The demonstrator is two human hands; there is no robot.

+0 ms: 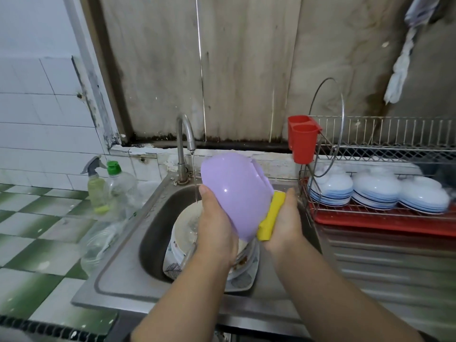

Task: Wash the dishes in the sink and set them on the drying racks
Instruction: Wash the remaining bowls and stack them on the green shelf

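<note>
Now, left hand point(217, 225) gripping purple bowl point(237, 193) over sink point(148, 233), right hand point(286, 218) pressing yellow sponge point(270, 218) against it; best to rotate bowl, scrubbing evenly.

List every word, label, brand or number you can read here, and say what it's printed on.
No text can be read.
The clear bottle with the green cap shows only a scrap of label, too blurred to read.
The spray bottle, purple bowl and red cutlery holder show no print.
</note>
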